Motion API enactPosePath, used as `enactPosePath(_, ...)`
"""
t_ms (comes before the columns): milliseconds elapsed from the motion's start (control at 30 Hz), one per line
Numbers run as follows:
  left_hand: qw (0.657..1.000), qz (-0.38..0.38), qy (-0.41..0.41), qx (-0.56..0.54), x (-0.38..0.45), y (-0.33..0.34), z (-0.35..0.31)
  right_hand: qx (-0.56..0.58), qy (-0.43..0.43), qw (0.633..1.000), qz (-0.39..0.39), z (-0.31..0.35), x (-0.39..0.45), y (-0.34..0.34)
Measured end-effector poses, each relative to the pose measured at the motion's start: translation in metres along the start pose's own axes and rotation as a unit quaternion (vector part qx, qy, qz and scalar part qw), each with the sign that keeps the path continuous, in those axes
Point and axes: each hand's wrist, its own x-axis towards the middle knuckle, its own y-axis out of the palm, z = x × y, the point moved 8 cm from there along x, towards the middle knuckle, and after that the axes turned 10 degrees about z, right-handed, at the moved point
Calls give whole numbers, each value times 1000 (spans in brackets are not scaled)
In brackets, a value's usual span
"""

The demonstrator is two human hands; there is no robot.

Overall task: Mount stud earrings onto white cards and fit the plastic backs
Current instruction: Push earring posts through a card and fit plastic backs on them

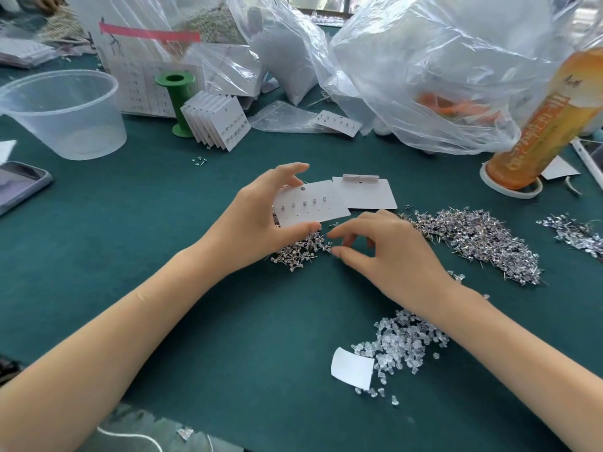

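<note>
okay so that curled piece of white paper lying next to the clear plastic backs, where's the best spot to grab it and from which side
Pinch the curled white paper at its near right corner, coming from the near side. That corner looks lifted off the green mat, so a fingertip could slip under it. Its far right edge touches the pile of clear plastic backs, which a grip from there would likely scatter.

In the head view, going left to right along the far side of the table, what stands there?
Clear plastic tub → green spool → fanned stack of white cards → large clear plastic bag → orange drink bottle.
</note>
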Motion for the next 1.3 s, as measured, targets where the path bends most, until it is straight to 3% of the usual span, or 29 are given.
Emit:
enactPosePath(333,1000,15,5,9,1,2,0,21,-13,999,-27,6,3,3)
enactPosePath(767,998,45,30,4,-3,12,-7,271,59,961,-23,-14,-9,-36)
enactPosePath(933,997,60,41,5,-3,17,-10,260,64,963,41,-16,-7,-29)
enactPosePath(1300,996,69,61,12,-5,18,-15,228,49,972,42,-20,-7,-32)
